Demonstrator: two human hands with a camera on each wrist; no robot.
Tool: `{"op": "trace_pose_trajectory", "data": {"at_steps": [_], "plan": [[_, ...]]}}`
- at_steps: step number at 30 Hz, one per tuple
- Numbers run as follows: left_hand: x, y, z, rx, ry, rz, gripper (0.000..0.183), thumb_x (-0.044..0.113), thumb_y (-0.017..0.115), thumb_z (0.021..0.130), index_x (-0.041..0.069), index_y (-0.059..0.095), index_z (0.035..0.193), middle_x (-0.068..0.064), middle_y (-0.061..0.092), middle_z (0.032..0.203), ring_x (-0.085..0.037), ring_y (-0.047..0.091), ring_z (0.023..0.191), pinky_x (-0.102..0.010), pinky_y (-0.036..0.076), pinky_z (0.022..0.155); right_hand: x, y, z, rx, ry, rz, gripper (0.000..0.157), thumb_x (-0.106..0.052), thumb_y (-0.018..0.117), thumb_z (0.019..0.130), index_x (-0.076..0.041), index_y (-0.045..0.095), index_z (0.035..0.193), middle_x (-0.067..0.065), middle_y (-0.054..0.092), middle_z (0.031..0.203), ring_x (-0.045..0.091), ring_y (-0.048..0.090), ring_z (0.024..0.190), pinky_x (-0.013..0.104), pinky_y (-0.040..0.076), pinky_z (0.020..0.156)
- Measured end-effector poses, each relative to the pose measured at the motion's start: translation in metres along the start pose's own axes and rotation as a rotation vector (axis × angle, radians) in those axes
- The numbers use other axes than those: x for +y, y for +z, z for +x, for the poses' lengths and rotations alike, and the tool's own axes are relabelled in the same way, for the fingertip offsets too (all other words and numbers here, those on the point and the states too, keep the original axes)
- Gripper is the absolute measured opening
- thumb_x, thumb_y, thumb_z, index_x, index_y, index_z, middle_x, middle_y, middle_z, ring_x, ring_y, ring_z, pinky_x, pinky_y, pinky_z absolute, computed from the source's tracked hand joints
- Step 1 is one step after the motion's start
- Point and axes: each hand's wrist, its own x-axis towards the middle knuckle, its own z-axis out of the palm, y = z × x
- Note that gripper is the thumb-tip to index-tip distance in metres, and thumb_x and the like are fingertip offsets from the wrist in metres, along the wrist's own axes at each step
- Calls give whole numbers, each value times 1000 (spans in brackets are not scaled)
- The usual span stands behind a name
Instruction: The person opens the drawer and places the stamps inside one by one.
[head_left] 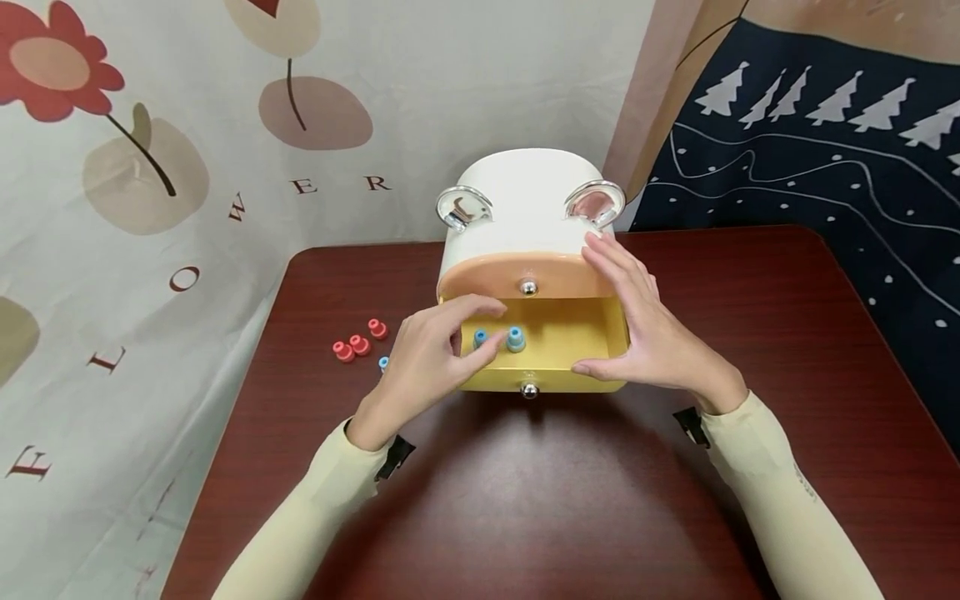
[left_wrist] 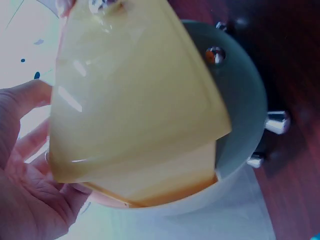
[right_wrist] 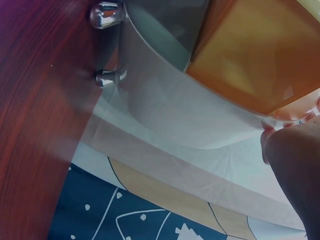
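A white rounded cabinet (head_left: 536,179) with silver ears stands on the table, its yellow drawer (head_left: 573,382) pulled out below an orange drawer front (head_left: 487,273). Two small blue pegs, a left one (head_left: 481,337) and a right one (head_left: 516,339), stand inside the yellow drawer. Over the drawer's left side is my left hand (head_left: 438,350), thumb and fingers spread apart with nothing between them, close to the left peg. My right hand (head_left: 648,329) lies along the right side, its fingertips by the orange front and its thumb at the yellow drawer's front edge.
Several red pegs (head_left: 360,344) lie left of the cabinet, and another blue peg (head_left: 384,363) is partly hidden by my left hand. A greenish lower drawer front (left_wrist: 240,75) shows under the yellow one. Patterned cloth (head_left: 465,75) hangs behind the table (head_left: 540,492).
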Motion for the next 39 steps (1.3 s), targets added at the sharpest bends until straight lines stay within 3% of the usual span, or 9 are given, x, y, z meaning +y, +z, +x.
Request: {"op": "trace_pose_trajectory", "data": {"at_steps": [5, 12, 16, 20, 26, 31, 39], "plan": [[2, -4, -15, 106, 74, -63, 35, 15, 87, 90, 8, 76, 123, 0, 76, 116, -12, 54, 71, -25, 41, 60, -1, -2, -1, 2, 1, -1, 131, -31, 103, 67, -11, 27, 172, 7, 18, 180, 35, 6, 166, 76, 11, 119], [-6, -13, -41, 244, 90, -169, 39, 10, 85, 88, 5, 76, 126, -8, 73, 125, -17, 57, 77, -25, 44, 63, -3, 0, -1, 4, -7, 5, 131, -30, 103, 66, -10, 27, 172, 8, 18, 179, 36, 6, 166, 75, 10, 121], [-18, -20, -59, 333, 88, -205, 39, 9, 82, 86, 1, 76, 124, -15, 73, 124, -18, 58, 79, -26, 44, 61, -4, 0, 0, 7, -13, 7, 127, -52, 98, 76, -9, 27, 172, 8, 18, 179, 36, 6, 166, 74, 8, 121], [-33, -25, -77, 373, 51, -187, 39, 8, 83, 84, -2, 76, 120, -19, 73, 118, -17, 55, 77, -27, 41, 57, -4, 0, 0, 13, -10, 1, 124, -68, 88, 81, -9, 27, 172, 8, 18, 180, 36, 7, 165, 75, 9, 121], [-51, -28, -98, 365, -67, -103, 37, 3, 86, 83, 0, 77, 119, -14, 72, 111, -21, 52, 70, -25, 37, 53, -3, 0, 1, 12, -7, -5, 123, -67, 88, 81, -9, 27, 172, 8, 18, 179, 36, 7, 166, 74, 10, 121], [-62, -30, -108, 314, -193, -23, 38, 4, 88, 84, 6, 77, 121, -5, 71, 110, -18, 54, 68, -24, 40, 57, -3, 1, 1, 12, -9, -4, 123, -70, 86, 82, -9, 27, 172, 9, 18, 179, 36, 7, 166, 73, 10, 121], [-78, -26, -119, 201, -367, 93, 32, 5, 89, 87, 2, 73, 115, -10, 68, 98, -16, 54, 61, -20, 44, 70, -3, 2, 1, 15, -13, -9, 123, -73, 82, 83, -8, 26, 172, 9, 18, 180, 36, 7, 165, 74, 9, 121]]}}
